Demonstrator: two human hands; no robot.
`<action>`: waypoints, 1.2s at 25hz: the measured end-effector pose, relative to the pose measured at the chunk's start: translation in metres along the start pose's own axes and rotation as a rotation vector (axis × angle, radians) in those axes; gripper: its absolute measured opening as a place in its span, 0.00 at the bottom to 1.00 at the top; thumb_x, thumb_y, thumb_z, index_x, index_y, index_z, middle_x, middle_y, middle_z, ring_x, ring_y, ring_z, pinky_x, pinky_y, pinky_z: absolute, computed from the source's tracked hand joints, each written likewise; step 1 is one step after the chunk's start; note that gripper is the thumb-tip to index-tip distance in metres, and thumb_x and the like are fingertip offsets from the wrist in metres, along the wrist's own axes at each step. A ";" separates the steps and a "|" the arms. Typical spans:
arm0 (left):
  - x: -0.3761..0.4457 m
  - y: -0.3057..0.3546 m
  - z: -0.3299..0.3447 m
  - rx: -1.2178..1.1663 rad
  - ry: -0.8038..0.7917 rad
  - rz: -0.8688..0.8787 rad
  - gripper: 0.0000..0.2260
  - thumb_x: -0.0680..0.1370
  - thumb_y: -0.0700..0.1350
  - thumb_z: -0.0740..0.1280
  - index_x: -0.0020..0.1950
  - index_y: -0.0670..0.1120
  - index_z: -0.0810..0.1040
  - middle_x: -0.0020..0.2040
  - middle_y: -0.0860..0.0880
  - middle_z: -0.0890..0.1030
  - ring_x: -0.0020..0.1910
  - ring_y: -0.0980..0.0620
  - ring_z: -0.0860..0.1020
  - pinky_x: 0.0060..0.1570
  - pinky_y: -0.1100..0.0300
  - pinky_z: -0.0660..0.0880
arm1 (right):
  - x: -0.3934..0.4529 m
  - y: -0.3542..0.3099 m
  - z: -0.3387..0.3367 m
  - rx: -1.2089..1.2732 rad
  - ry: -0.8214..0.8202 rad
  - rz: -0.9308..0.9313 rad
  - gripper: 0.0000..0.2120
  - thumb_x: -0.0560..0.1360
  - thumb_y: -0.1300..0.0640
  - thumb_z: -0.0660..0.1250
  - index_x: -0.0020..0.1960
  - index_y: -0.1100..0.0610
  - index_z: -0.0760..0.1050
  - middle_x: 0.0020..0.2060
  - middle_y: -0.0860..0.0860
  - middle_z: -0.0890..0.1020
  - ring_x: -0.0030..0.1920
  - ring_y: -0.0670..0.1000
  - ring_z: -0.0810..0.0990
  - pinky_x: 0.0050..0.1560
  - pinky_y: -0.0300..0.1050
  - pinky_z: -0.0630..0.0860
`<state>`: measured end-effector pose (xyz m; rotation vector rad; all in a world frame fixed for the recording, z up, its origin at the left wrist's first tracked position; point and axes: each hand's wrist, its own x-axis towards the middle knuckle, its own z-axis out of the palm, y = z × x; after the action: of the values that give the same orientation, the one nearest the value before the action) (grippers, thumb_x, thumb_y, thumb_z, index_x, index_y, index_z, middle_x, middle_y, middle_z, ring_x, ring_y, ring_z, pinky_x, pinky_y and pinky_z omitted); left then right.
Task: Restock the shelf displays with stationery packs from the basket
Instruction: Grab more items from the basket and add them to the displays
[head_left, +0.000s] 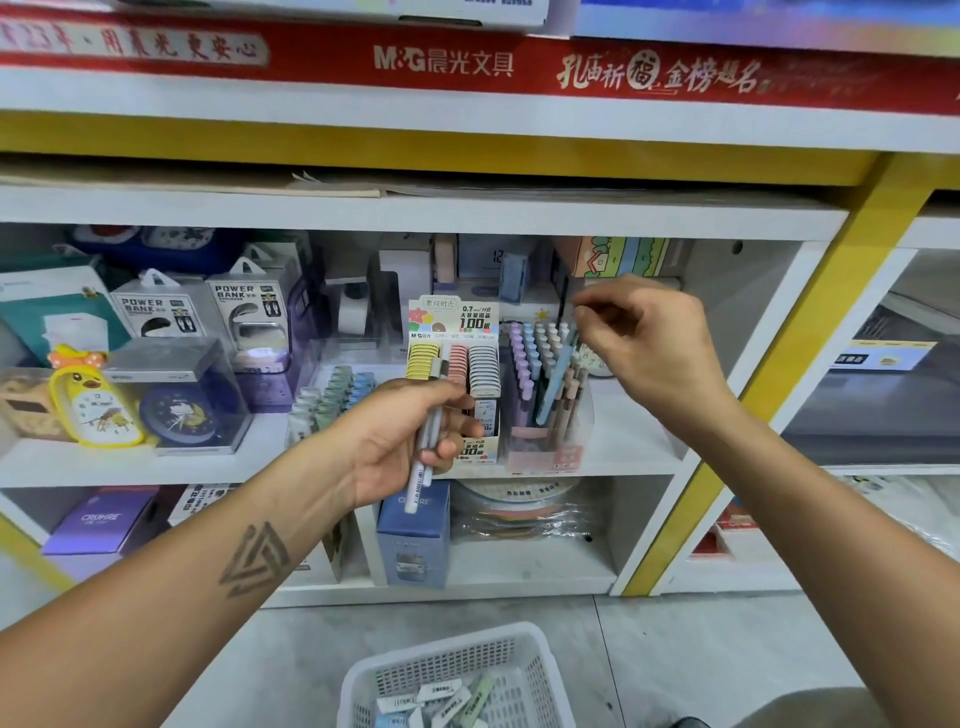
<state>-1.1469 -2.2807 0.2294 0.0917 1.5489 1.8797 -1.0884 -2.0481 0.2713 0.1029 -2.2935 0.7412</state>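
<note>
left hand grips a few slim white pens, right hand pinches a pale blue pen over the clear tiered pen display w/ white mesh basket below; i'd guess a crooked drop topples neighbours.

Single head-worn wide-angle view. You look forward and slightly down from close range at a white shelf unit, its middle tier nearest centre frame. Your left hand and right hand reach in from below; a white basket on the floor marks the lower edge.
</note>
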 end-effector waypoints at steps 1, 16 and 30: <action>-0.001 0.000 0.000 -0.029 -0.031 -0.014 0.07 0.81 0.41 0.62 0.55 0.39 0.73 0.39 0.38 0.80 0.25 0.52 0.70 0.20 0.65 0.63 | -0.002 0.000 0.003 -0.059 -0.013 -0.079 0.08 0.78 0.61 0.69 0.55 0.59 0.84 0.46 0.50 0.85 0.44 0.45 0.81 0.50 0.43 0.80; -0.010 -0.004 0.000 -0.099 -0.163 -0.004 0.12 0.81 0.36 0.61 0.62 0.34 0.77 0.48 0.35 0.82 0.40 0.43 0.82 0.38 0.54 0.81 | -0.011 0.009 0.025 -0.235 -0.242 -0.304 0.06 0.77 0.63 0.68 0.45 0.62 0.83 0.40 0.55 0.84 0.40 0.55 0.82 0.43 0.52 0.78; -0.009 -0.006 0.000 -0.091 -0.192 -0.013 0.11 0.81 0.35 0.61 0.61 0.35 0.79 0.50 0.34 0.83 0.41 0.42 0.83 0.41 0.52 0.82 | -0.013 0.010 0.024 -0.254 -0.322 -0.294 0.05 0.77 0.63 0.68 0.47 0.62 0.84 0.41 0.54 0.85 0.41 0.55 0.83 0.45 0.53 0.79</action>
<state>-1.1374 -2.2848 0.2268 0.2139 1.3306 1.8692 -1.0964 -2.0547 0.2437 0.4589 -2.5778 0.2951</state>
